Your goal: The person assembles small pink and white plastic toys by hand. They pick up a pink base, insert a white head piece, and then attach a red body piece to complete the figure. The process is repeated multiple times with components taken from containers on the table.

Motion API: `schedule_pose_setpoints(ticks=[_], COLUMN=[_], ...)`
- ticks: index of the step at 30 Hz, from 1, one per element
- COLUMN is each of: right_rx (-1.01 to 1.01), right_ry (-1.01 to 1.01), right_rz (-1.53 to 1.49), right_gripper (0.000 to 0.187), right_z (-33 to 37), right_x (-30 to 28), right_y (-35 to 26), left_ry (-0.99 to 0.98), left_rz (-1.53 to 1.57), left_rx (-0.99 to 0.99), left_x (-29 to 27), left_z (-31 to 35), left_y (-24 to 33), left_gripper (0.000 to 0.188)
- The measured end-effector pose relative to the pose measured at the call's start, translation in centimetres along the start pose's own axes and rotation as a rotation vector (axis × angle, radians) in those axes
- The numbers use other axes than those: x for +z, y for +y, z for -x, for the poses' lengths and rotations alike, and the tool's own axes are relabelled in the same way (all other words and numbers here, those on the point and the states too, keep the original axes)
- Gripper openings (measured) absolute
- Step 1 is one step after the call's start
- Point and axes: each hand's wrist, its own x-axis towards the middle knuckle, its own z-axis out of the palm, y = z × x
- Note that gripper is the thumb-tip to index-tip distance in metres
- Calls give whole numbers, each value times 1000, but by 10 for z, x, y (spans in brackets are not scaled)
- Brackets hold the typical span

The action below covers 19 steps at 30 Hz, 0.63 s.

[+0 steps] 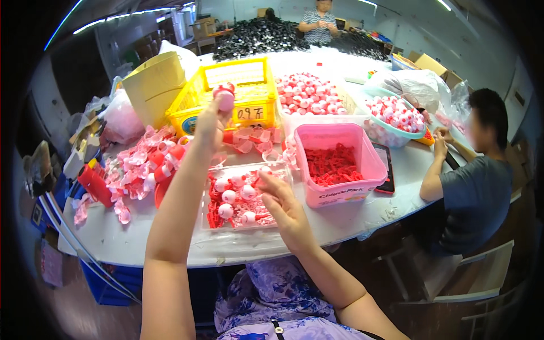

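My left hand [211, 129] is raised and reaches far forward over the table, its fingers closed on a pink-and-red plastic ball [225, 98] in front of a yellow crate [182, 101]. Nearer to me, my right hand [288, 212] hovers at the right edge of a clear shallow tray [247, 226], fingers apart and nothing visible in them. Several white-and-red balls [228, 196] lie in that tray among small red and pink plastic pieces. Beside the right hand stands a pink square tub [340, 194] holding many thin red parts [334, 161].
Pink and red cup-like pieces [144, 161] heap up on the left. A white bin [323, 120] and a pale green basket [391, 139] hold many red-and-white balls. A phone [384, 170] lies behind the tub. One person [476, 181] sits at right; another [318, 28] is far back.
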Motion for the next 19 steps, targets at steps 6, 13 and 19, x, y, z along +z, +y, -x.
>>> schedule_pose_setpoints(ticks=[6, 13, 19], right_rx=[-68, -372, -365], right_ry=[124, 834, 922], right_rz=[229, 701, 1168], right_gripper=[32, 19, 28], right_z=[56, 92, 60], right_x=[-43, -145, -261], right_y=[-5, 2, -18], left_ry=[41, -108, -96], left_rz=[-216, -512, -699], left_rx=[-103, 25, 272], left_x=[11, 4, -53], left_z=[40, 136, 129], left_y=[-17, -9, 11], left_gripper=[51, 43, 40])
